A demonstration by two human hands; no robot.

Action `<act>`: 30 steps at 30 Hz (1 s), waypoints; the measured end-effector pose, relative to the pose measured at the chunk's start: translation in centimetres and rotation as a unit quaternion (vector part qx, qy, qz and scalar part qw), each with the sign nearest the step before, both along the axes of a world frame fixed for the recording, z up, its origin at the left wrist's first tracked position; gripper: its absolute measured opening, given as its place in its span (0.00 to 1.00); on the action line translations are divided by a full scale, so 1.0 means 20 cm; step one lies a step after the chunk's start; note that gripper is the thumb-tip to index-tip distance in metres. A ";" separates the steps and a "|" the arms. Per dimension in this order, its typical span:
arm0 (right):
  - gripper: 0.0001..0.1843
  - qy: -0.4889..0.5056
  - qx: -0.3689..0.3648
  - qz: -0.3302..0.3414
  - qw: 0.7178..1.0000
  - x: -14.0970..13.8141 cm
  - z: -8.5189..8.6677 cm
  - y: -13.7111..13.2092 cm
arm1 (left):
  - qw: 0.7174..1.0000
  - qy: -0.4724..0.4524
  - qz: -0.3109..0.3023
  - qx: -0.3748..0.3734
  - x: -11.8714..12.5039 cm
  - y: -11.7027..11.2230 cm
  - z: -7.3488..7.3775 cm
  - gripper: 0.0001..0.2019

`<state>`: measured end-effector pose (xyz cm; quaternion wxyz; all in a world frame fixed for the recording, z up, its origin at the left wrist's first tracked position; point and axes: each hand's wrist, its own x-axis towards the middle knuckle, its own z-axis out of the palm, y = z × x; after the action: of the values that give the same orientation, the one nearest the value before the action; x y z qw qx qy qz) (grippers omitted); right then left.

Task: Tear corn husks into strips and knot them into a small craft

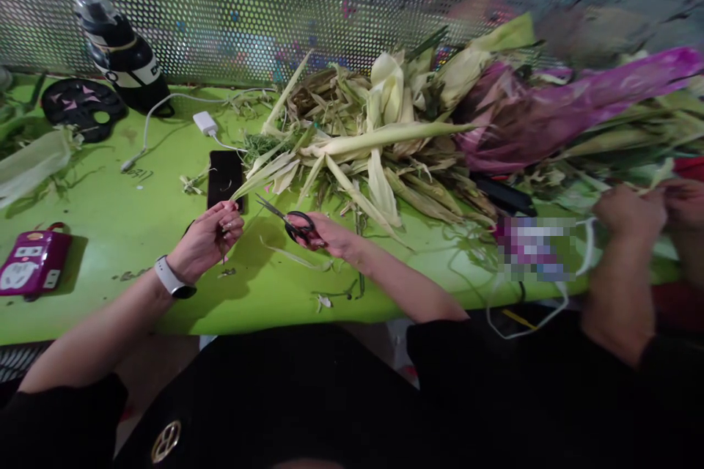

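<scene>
My left hand (pixel 207 240), with a white watch on the wrist, is closed in a pinch on a thin green strip of husk just above the green table (pixel 110 212). My right hand (pixel 324 233) grips black-handled scissors (pixel 289 222) whose blades point left toward my left hand. A large heap of pale corn husks (pixel 363 139) lies just beyond both hands. A black phone (pixel 224 177) rests flat on the table behind my left hand.
A co-worker's hands (pixel 632 216) work in the husks at the right, near a purple plastic bag (pixel 550 110). A black bottle (pixel 124 51), a white charger with cable (pixel 204 122) and a purple power strip (pixel 33 261) stand at the left. A perforated metal screen backs the table.
</scene>
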<state>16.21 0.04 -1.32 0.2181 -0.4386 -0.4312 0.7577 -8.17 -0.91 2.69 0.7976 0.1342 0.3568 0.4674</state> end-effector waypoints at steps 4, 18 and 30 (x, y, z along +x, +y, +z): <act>0.25 -0.010 0.019 -0.015 1.000 -0.02 -0.02 0.00 | 1.000 0.000 -0.001 -0.013 0.02 -0.01 0.02 0.12; 0.18 -0.496 0.369 0.043 0.785 0.18 0.04 -0.04 | 0.998 -0.048 -0.025 0.015 0.09 0.06 0.05 0.10; 0.14 -0.263 0.284 0.058 0.920 0.20 0.23 -0.03 | 0.999 -0.007 -0.023 0.045 0.18 0.05 0.05 0.10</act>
<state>20.13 -0.54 3.23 0.1679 -0.5164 -0.6945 0.4720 -4.51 0.09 3.73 0.8039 0.1752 0.3268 0.4650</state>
